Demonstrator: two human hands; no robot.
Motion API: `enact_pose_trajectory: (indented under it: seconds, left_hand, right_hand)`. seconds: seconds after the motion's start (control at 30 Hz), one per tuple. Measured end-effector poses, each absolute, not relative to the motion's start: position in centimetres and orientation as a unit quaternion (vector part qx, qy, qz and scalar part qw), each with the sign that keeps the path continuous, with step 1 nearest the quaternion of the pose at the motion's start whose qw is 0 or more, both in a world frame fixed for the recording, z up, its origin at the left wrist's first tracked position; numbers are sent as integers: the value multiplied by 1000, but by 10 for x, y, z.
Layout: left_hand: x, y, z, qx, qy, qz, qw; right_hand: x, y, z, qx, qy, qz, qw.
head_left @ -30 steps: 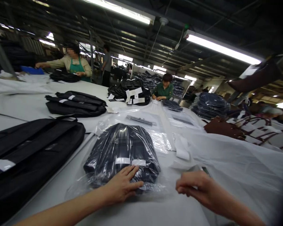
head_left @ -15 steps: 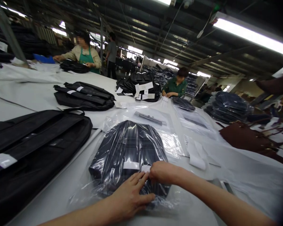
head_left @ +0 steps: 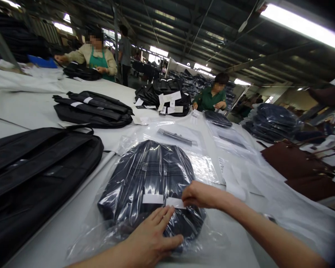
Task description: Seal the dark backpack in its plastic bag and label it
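Two hands on a bagged backpack

The left hand lies flat and open on the near end of the bagged backpack. The right hand pinches a white sticker just ahead of it; the bag's long way runs away from the person.

Two white labels, one bagged backpack
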State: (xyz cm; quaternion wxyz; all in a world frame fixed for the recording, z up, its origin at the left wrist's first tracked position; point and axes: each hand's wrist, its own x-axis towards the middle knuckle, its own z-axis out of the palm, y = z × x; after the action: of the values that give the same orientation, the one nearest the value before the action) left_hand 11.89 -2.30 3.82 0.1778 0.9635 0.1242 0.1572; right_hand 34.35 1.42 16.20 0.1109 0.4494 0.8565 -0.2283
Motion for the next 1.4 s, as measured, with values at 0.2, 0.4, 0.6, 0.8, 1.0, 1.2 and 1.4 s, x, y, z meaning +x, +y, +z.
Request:
enact_pose_trajectory:
  seconds: [0.2, 0.4, 0.6, 0.8, 1.0, 1.2, 1.4]
  left_hand:
    - [118, -24, 36, 961, 120, 178, 174]
    - [119, -24, 40, 962, 117, 172, 176]
    - [120, -25, 33, 955, 120, 196, 189]
    - [119, -26, 36, 957, 122, 177, 197]
    - [119, -23, 40, 962, 121, 153, 192]
    - [119, -24, 37, 961, 118, 167, 184]
    - [120, -22, 38, 965, 99, 171, 175]
  right_hand:
    - [344, -25, 207, 435, 801, -407, 47]
    - [318, -22, 175, 394, 830, -354, 176]
    - [294, 0, 145, 386, 856, -165, 300]
    - [294, 6, 128, 400, 861, -119, 292]
    - [333, 27, 121, 514, 815, -233, 127]
    - [332, -29, 136, 629, 642, -345, -271]
    - [278, -72, 76, 570, 300, -610, -462]
